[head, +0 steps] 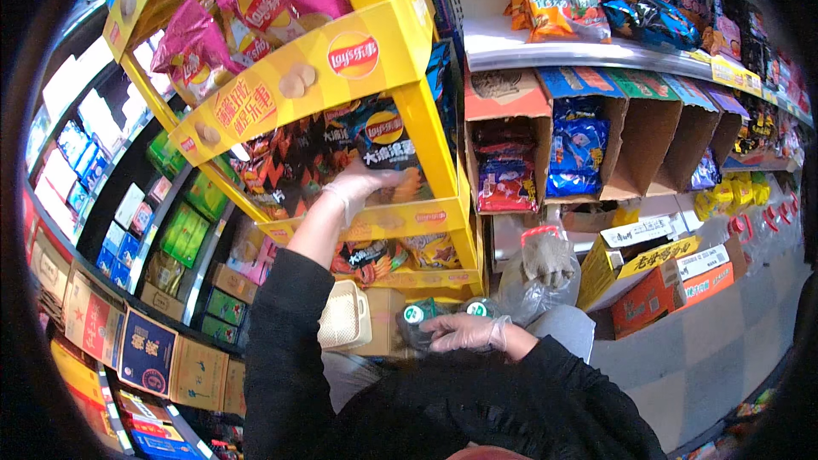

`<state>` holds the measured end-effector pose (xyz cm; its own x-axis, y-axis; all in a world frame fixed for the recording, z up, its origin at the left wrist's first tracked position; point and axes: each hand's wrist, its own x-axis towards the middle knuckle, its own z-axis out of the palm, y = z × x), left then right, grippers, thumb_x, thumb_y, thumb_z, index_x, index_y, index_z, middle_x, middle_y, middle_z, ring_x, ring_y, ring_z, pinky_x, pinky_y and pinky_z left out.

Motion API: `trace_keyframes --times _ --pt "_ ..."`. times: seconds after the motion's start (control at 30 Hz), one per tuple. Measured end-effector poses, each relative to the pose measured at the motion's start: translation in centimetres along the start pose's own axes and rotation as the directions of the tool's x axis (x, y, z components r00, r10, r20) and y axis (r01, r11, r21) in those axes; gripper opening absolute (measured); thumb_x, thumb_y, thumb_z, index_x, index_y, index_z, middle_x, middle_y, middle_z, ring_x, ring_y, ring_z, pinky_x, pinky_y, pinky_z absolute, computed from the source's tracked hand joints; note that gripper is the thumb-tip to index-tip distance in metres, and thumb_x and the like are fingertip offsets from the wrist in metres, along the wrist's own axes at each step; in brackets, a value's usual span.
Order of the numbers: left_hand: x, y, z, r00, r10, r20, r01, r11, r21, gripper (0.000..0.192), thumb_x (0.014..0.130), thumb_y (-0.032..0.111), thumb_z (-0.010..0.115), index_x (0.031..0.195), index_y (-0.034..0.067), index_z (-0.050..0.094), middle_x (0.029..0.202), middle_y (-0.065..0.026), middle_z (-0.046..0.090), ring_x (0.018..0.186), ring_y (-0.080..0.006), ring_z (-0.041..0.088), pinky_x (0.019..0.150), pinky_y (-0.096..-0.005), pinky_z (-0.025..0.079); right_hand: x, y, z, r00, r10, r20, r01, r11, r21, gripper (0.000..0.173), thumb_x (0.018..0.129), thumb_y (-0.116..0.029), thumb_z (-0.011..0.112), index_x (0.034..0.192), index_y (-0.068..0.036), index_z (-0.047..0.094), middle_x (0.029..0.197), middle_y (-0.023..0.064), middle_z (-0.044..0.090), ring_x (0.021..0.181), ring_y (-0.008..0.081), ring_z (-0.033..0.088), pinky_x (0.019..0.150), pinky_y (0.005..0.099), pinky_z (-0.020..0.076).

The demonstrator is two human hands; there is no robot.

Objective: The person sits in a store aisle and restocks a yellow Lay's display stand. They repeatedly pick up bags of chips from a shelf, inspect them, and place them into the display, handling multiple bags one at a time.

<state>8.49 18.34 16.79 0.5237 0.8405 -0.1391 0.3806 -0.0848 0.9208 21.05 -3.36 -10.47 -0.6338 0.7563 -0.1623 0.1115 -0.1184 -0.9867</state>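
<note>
My left hand (363,186), in a clear plastic glove, reaches into the middle tier of a yellow cardboard Lay's display rack (399,51). It lies against the lower part of a black Lay's chip bag (383,131); its fingers are partly hidden, and whether they grip the bag cannot be told. My right hand (463,332), gloved too, is low in front of my body, its fingers spread loosely beside two bottles with green and white caps (414,314). Pink Lay's bags (268,3) fill the upper tier. A yellow snack bag (438,250) lies in the bottom tier.
A cream plastic basket (344,316) and a cardboard box (386,313) stand by my knees. Right of the rack are a clear plastic bag with a grey glove (546,259), open cartons (671,287) on the tiled floor, and shelves of packets (575,140). Shelves with boxes (150,345) curve along the left.
</note>
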Motion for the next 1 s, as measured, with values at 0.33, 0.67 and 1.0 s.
trace_keyframes --times 0.33,0.67,1.0 --pt "5.8 -4.3 0.6 0.957 0.279 -0.084 -0.284 0.957 -0.058 0.053 0.080 0.005 0.086 0.129 0.007 0.067 0.120 -0.0020 0.073 0.108 -0.0166 0.068 0.099 -0.0351 0.053 0.1 0.9 0.0 0.999 0.052 -0.007 -0.053 0.981 -0.188 0.078 0.095 -0.041 0.076 0.157 -0.005 0.043 0.130 0.0146 0.066 0.120 0.0240 0.062 0.105 0.0368 0.0476" --pt "0.1 -2.6 -0.7 0.832 0.375 -0.409 -0.154 0.864 0.479 0.048 0.084 0.034 0.085 0.110 0.000 0.063 0.106 -0.0129 0.074 0.102 -0.0258 0.070 0.094 -0.0374 0.053 -1.5 -1.7 -0.1 0.997 0.065 -0.045 -0.076 0.935 -0.346 0.084 0.091 -0.051 0.076 0.155 -0.005 0.046 0.132 0.0185 0.067 0.123 0.0299 0.064 0.106 0.0398 0.0480" --pt "0.0 0.2 0.3 0.727 0.308 0.614 -0.672 0.132 0.729 0.051 0.090 0.017 0.067 0.137 0.001 0.054 0.134 -0.0245 0.065 0.119 -0.0421 0.064 0.099 -0.0448 0.053 -0.9 -1.1 -0.1 0.999 0.035 -0.016 -0.039 0.927 -0.372 0.090 0.090 -0.054 0.076 0.157 -0.004 0.041 0.134 0.0213 0.065 0.123 0.0327 0.064 0.106 0.0407 0.0486"
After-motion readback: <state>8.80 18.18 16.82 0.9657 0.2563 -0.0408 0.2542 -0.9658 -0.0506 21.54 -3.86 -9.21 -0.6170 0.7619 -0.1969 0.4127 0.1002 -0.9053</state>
